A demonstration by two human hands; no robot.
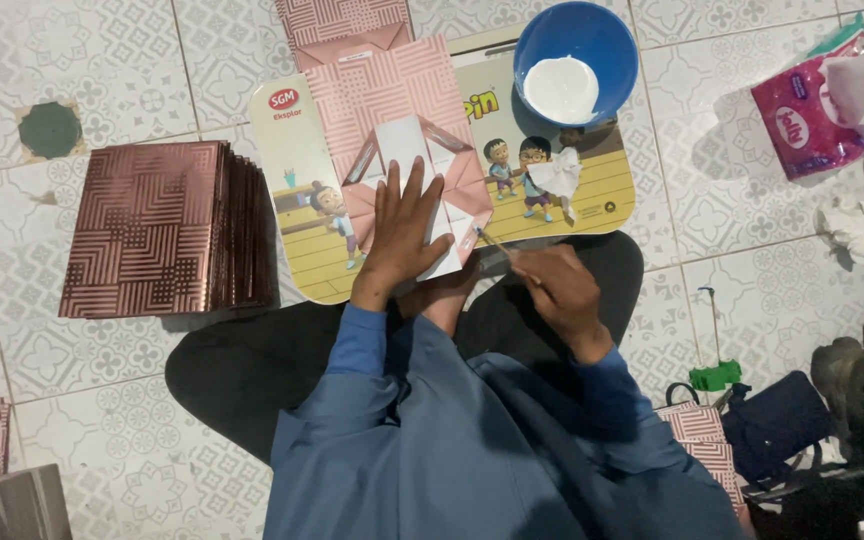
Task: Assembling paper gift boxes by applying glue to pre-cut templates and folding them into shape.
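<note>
patterned grey floor tiles [102,60] lie under a cartoon-printed board [592,190]. left hand [399,235] presses flat, fingers spread, on a half-folded pink paper bag [402,140] in the board's middle. right hand [557,290] is curled, pinching a thin stick [492,240] beside the bag's edge. blue bowl [576,62] holds white glue. glossy striped bags [157,230] sit stacked at left.

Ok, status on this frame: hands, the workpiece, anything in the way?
Left hand flat on the pink paper bag, pinning its folded flaps. Right hand holds a thin stick at the fold. Blue glue bowl nearby, nothing blocking.
</note>
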